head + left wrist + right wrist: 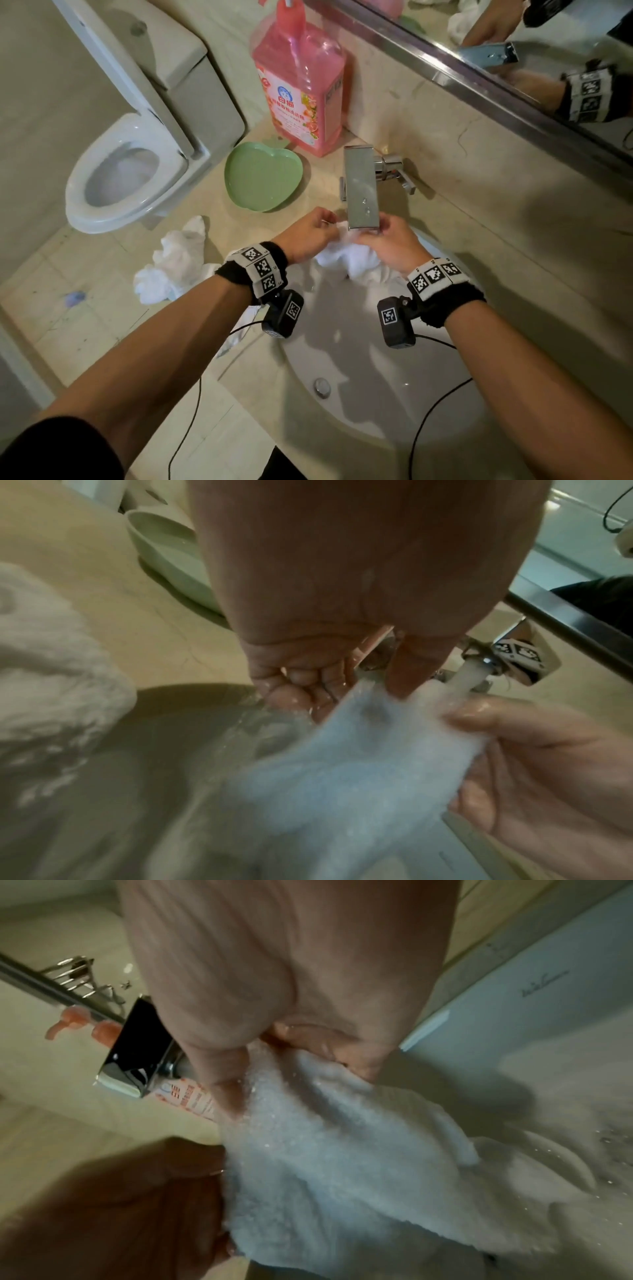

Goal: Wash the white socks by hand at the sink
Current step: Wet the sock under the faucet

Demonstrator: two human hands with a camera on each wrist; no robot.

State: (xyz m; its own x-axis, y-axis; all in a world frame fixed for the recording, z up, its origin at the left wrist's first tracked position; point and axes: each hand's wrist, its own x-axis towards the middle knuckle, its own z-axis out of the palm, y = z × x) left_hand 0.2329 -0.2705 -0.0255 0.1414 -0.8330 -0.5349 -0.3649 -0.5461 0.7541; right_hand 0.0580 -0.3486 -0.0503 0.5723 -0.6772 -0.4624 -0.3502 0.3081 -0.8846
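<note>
Gripping: left hand [310, 233] and right hand [390, 241] each pinch the white sock [346, 257] with curled fingers [301, 680], thumbs pressed on the cloth.
Sock: fluffy, wet terry, bunched under the squared chrome faucet [361, 186], above the sink [359, 377]; water runs onto it.
Sink: round, smooth basin sunk in the marbled bench [479, 192], metal drain plug [322, 387] at its bottom.
Other socks [174, 263]: crumpled pile at the bench's left edge.
Dish [262, 176]: green, apple-shaped, glossy.
Bottle [299, 78]: clear plastic holding pink liquid, at the bench's back edge.
</note>
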